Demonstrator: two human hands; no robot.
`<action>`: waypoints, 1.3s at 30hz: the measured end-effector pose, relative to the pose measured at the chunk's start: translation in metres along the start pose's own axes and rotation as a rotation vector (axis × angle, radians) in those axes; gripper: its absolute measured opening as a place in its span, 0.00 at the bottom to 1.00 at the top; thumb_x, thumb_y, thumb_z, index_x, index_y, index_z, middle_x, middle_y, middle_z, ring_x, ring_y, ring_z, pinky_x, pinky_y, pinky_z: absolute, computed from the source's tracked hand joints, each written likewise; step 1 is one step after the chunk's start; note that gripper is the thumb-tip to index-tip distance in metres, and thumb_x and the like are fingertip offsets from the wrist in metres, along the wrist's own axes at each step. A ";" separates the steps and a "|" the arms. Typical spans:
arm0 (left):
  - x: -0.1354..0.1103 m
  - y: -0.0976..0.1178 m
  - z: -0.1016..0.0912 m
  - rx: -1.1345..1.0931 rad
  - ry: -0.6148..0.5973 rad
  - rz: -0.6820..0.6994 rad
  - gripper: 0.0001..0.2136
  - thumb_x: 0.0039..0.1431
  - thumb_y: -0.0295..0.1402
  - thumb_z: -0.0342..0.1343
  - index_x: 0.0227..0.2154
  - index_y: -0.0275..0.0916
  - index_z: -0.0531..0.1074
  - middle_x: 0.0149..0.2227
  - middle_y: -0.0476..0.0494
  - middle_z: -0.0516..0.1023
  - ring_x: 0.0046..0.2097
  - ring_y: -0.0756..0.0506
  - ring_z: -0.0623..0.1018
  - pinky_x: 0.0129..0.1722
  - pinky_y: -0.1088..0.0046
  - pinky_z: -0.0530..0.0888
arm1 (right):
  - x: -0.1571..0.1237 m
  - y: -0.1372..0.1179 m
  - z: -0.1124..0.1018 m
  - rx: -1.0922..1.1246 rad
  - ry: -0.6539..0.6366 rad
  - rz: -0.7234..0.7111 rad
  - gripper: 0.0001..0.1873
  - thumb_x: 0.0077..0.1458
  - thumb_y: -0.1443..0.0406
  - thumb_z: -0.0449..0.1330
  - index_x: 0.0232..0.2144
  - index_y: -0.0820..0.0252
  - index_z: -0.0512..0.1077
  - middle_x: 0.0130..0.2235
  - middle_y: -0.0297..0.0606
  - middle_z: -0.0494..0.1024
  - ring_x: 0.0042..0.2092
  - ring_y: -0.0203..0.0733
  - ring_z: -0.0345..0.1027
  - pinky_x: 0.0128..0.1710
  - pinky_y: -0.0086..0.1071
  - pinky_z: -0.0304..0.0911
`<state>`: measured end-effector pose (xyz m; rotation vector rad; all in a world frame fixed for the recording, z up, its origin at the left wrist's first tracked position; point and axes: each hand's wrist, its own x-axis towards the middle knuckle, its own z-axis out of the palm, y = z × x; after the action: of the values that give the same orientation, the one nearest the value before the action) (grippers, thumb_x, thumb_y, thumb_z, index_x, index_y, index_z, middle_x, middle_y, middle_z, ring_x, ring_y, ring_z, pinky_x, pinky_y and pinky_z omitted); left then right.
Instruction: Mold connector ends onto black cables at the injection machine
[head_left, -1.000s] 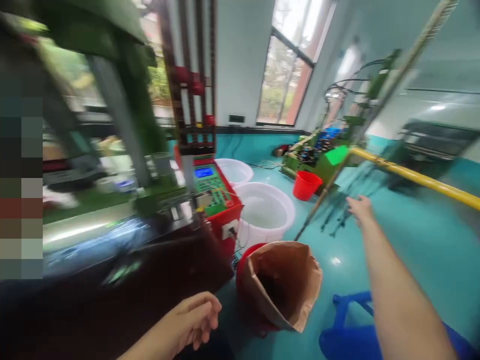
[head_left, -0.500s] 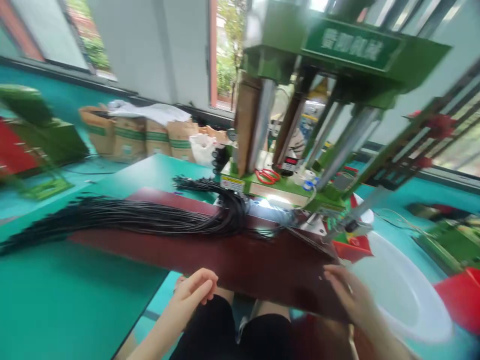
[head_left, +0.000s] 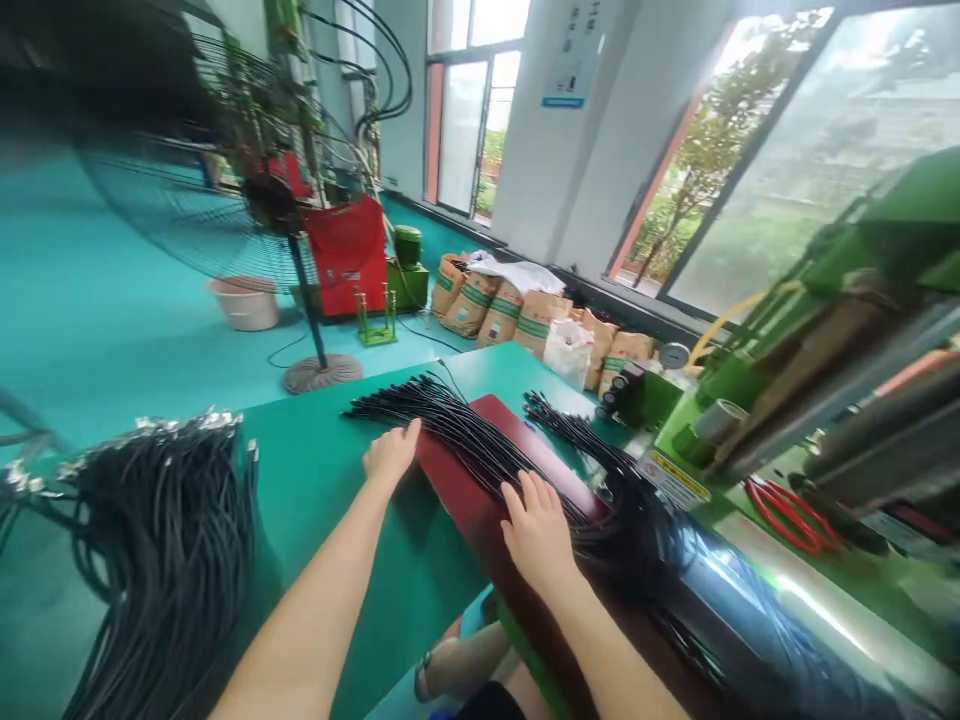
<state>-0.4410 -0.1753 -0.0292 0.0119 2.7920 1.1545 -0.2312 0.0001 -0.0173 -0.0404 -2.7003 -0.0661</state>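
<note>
A bundle of black cables lies across a dark red pad on the green table. My left hand rests flat with fingers stretched out at the near edge of the bundle, touching the cable ends. My right hand lies flat on the cables further right, fingers spread forward. Neither hand grips anything. A second strand of black cables fans out beyond the pad.
A big heap of black cables with metal ends lies at the table's left. A green press machine stands right, red scissors on its base. A floor fan, brown sacks and a red machine stand beyond.
The view swung left from the press to the table. Both hands came up from my lap and the pad's edge and now lie on the cable bundle.
</note>
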 end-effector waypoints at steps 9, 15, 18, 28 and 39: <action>0.060 0.083 0.034 0.193 -0.169 0.165 0.36 0.48 0.59 0.39 0.42 0.28 0.71 0.50 0.22 0.68 0.52 0.30 0.66 0.49 0.56 0.59 | 0.000 0.027 0.029 -0.079 0.110 -0.084 0.23 0.48 0.77 0.47 0.46 0.61 0.67 0.49 0.49 0.69 0.52 0.57 0.60 0.51 0.52 0.55; 0.050 0.107 0.041 0.327 -0.236 0.239 0.36 0.55 0.53 0.30 0.50 0.26 0.64 0.55 0.23 0.61 0.57 0.32 0.59 0.52 0.55 0.56 | 0.008 0.028 0.031 -0.053 0.152 -0.188 0.19 0.49 0.74 0.49 0.44 0.62 0.67 0.47 0.51 0.69 0.51 0.59 0.60 0.51 0.56 0.53; 0.035 0.112 0.015 0.412 -0.306 0.312 0.30 0.55 0.49 0.39 0.51 0.30 0.64 0.57 0.27 0.59 0.59 0.32 0.55 0.53 0.54 0.54 | 0.005 0.023 0.031 0.026 0.186 -0.254 0.16 0.51 0.72 0.50 0.43 0.63 0.67 0.47 0.52 0.69 0.52 0.58 0.58 0.51 0.54 0.54; -0.134 0.026 -0.189 0.675 -0.567 0.406 0.27 0.47 0.46 0.52 0.51 0.41 0.63 0.51 0.40 0.69 0.48 0.42 0.70 0.45 0.71 0.65 | -0.004 -0.002 0.031 0.293 0.130 -0.406 0.16 0.51 0.73 0.49 0.41 0.65 0.70 0.44 0.48 0.70 0.47 0.49 0.61 0.48 0.44 0.60; -0.297 -0.110 -0.214 0.867 -0.137 0.030 0.32 0.36 0.39 0.61 0.49 0.38 0.62 0.50 0.36 0.68 0.50 0.37 0.68 0.50 0.62 0.60 | -0.003 0.000 0.039 0.347 0.134 -0.444 0.16 0.52 0.71 0.47 0.37 0.66 0.72 0.40 0.49 0.71 0.41 0.48 0.65 0.41 0.42 0.64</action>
<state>-0.1664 -0.4192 0.0759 0.1985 2.9154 -0.1217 -0.2453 0.0017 -0.0536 0.6427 -2.4991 0.2570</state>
